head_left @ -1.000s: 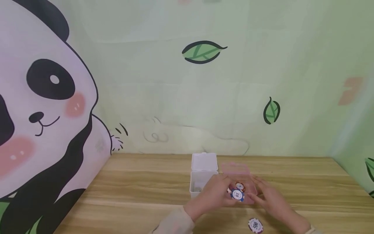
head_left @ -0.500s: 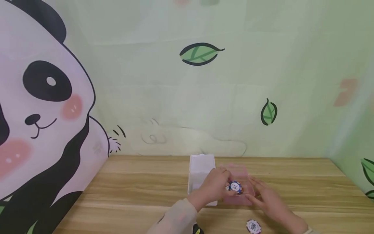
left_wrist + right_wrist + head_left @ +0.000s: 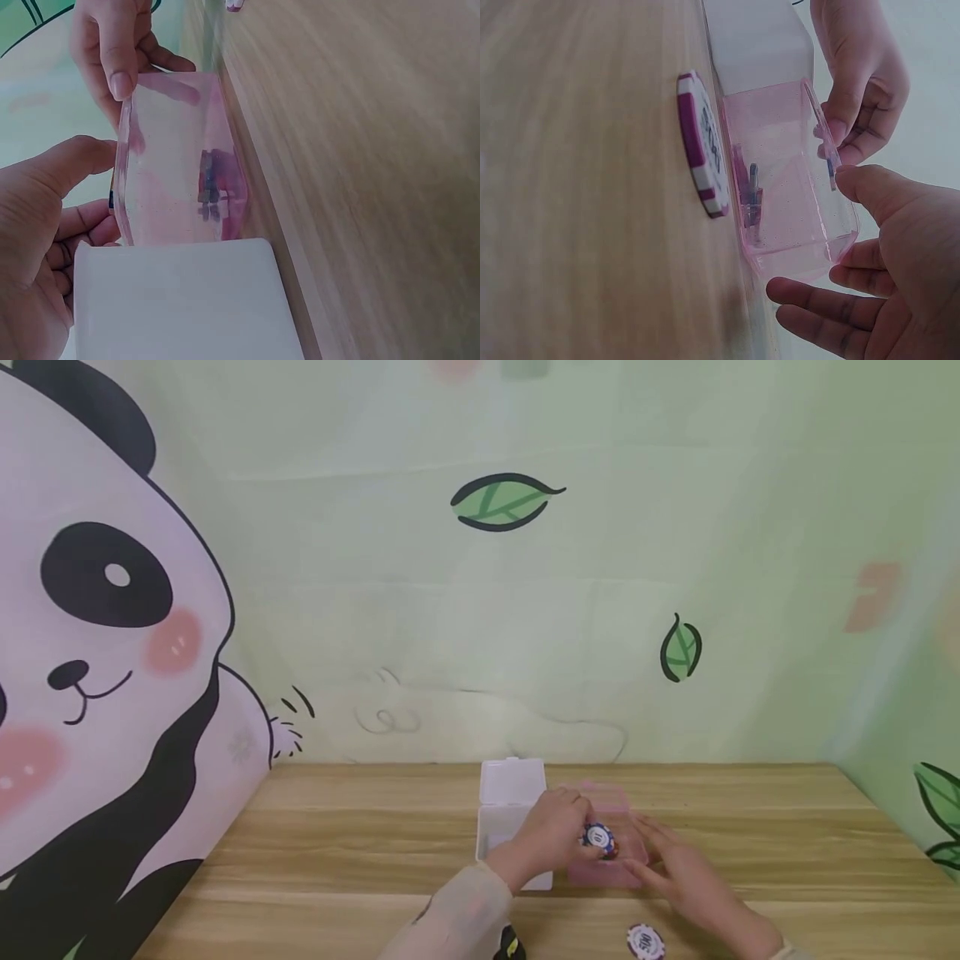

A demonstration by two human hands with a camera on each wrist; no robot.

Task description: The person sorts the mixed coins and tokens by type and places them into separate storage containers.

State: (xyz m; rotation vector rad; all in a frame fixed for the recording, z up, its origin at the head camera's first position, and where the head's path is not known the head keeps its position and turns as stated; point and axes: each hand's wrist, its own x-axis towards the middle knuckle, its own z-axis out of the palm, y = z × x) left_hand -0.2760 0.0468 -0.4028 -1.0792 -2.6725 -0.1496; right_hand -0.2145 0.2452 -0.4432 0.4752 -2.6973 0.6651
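Note:
My left hand (image 3: 551, 831) pinches a blue-and-white poker chip (image 3: 598, 837) marked 10 between thumb and fingers, over the open pink see-through box (image 3: 611, 874). In the right wrist view that chip's edge shows at the box's rim. Through the pink wall, several chips (image 3: 210, 187) lie at the bottom of the box. My right hand (image 3: 686, 877) holds the box's right side, its thumb (image 3: 870, 187) at the rim and some fingers on the outer wall. A white-and-purple poker chip (image 3: 646, 942) marked 500 lies on the table in front of the box.
An open white box (image 3: 513, 783) with its lid tipped back stands directly left of the pink one, partly hidden by my left hand. A small black-and-yellow thing (image 3: 512, 945) shows beside my left sleeve. The wooden table (image 3: 360, 843) ends at a printed panda wall.
My left hand has moved the blue chip slightly back over the pink box, mostly covering the orange-red chip seen earlier. The black-and-yellow thing has come into view. My right hand still holds the box.

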